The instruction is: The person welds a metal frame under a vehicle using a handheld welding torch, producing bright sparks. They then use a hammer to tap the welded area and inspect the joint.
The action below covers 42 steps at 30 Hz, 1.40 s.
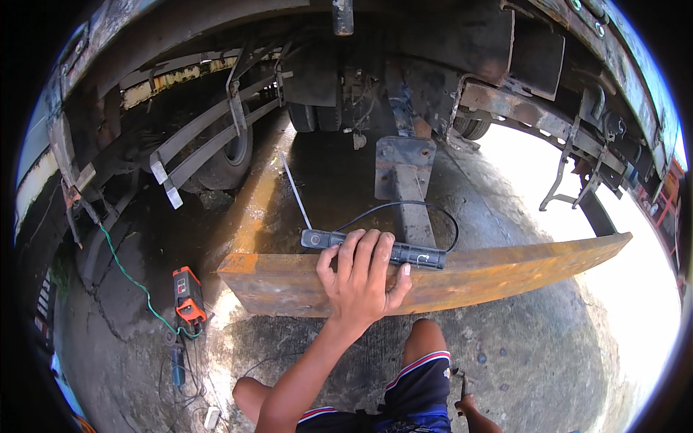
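Note:
My left hand (357,285) is wrapped over a black electrode holder (419,257), palm down, above the top edge of a long rusty steel beam (303,287). A thin pale welding rod (294,189) points forward from the holder's left end. A black cable (451,216) loops out behind it. The beam lies crosswise before my knees, its right end curving away. Low at the right, beside my knee, my right hand (466,403) is closed round the handle of what looks like a small hammer (463,381); much of that hand is small and dark.
A truck underside spans the far side, with a tyre (234,148) and metal step brackets (206,137). A plated steel post (404,169) stands behind the beam. At left sit an orange-black box (188,296), a green cable (126,270) and a blue power tool (177,366).

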Motion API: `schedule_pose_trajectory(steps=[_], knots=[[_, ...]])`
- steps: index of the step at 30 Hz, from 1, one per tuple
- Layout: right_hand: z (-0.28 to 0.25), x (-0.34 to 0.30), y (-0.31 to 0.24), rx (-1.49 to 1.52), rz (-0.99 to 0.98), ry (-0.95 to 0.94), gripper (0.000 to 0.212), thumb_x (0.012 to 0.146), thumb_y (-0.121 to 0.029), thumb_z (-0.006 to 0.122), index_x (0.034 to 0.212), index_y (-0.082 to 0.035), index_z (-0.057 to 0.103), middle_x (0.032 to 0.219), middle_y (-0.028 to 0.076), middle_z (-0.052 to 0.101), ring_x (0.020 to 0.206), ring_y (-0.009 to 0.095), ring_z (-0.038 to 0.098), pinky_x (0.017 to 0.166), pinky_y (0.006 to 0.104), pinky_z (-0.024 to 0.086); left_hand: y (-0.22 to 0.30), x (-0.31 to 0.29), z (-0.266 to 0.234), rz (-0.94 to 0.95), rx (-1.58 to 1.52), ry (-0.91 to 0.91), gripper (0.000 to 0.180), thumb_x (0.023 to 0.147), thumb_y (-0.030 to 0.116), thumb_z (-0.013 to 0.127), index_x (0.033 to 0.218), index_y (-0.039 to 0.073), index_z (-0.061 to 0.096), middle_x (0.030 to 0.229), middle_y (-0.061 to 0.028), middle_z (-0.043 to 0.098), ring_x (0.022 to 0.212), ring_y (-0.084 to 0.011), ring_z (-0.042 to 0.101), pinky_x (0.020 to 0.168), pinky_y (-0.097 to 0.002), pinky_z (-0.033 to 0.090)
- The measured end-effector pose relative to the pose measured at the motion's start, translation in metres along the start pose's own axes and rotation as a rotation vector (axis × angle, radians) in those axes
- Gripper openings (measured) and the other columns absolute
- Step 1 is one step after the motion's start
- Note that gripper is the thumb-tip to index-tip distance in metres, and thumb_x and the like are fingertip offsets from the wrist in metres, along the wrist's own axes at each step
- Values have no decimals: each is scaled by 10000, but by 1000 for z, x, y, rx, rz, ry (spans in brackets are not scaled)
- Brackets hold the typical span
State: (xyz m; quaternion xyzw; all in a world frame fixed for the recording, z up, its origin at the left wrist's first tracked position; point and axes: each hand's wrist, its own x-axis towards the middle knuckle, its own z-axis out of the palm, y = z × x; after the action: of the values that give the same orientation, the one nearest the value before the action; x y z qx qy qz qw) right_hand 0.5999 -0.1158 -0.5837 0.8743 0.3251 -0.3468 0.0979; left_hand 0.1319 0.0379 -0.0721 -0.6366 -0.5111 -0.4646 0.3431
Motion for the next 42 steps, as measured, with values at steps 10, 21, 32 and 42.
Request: schedule_pose_trajectory(steps=[10, 21, 32, 42], knots=[[23, 17, 29, 194, -51, 249, 412, 844, -144, 755, 1197, 31, 634, 1009, 264, 745, 875, 383, 772, 686, 530, 625, 6, 4, 0, -33, -70, -3, 442, 928, 435, 647, 1210, 102, 716, 1194, -56, 707, 1209, -253, 613, 1061, -488, 319], [-71, -130, 1, 1329, -425, 420, 612, 1069, -243, 666, 1559, -99, 329, 709, 1, 477, 450, 107, 444, 369, 318, 337, -11, 26, -18, 57, -103, -250, 494, 943, 457, 720, 1173, 20, 725, 1116, -106, 700, 1179, -279, 624, 1076, -512, 348], [-313, -359, -87, 726, -1275, 1446, 624, 1145, -523, 428, 1412, 40, 427, 810, 13, 548, 561, 54, 463, 495, 227, 374, -30, 22, -13, 204, -107, -279, 831, 922, 748, 612, 1242, -16, 689, 1100, -153, 681, 1229, -333, 620, 1299, -586, 196], [-370, -504, -268, -162, -1273, 1375, 518, 1045, -116, 652, 1507, 65, 505, 1060, 334, 731, 875, 460, 772, 745, 488, 591, -28, 22, -12, 235, -34, -344, 830, 978, 751, 521, 1298, 1, 680, 1224, -159, 699, 1296, -351, 599, 1334, -591, 153]])
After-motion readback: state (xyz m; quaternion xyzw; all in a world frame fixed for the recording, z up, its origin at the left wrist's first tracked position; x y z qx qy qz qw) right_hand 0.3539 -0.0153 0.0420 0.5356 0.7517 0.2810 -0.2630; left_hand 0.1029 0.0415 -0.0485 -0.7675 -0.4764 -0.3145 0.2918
